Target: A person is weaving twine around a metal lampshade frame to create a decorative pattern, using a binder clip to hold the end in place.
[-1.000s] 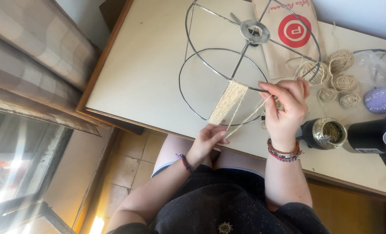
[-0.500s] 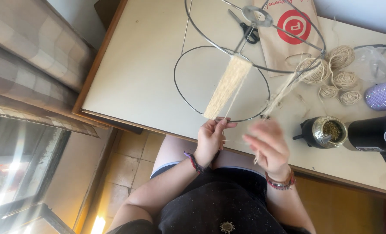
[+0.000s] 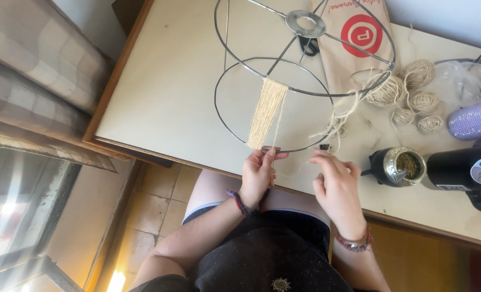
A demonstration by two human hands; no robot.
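Twine (image 3: 267, 112), wound in a tight pale band between the two rings of a wire lampshade frame (image 3: 304, 81), stood at the near edge of a cream table (image 3: 159, 92). Nearest of all, left hand (image 3: 258, 174) raised to the lower ring, thumb and forefinger pressed together on the band's bottom end, seemingly to hold the wraps taut and keep them from slipping. Just beside it, right hand (image 3: 335, 186) half curled, fingers loosely bent and slightly apart, apparently drawing a thin loose strand; too fine to tell whether actually pinched. Further right, a small dark cup with a metal rim and green herb inside (image 3: 400, 165), next to a black flask (image 3: 462, 172), set aside out of the working space. Beyond, several small balls of twine (image 3: 408, 94) lay close to the frame, loose ends trailing toward the hands, handy for feeding. Farthest back, a brown paper bag with a red circle (image 3: 359, 43) lay partly beneath the upper ring.
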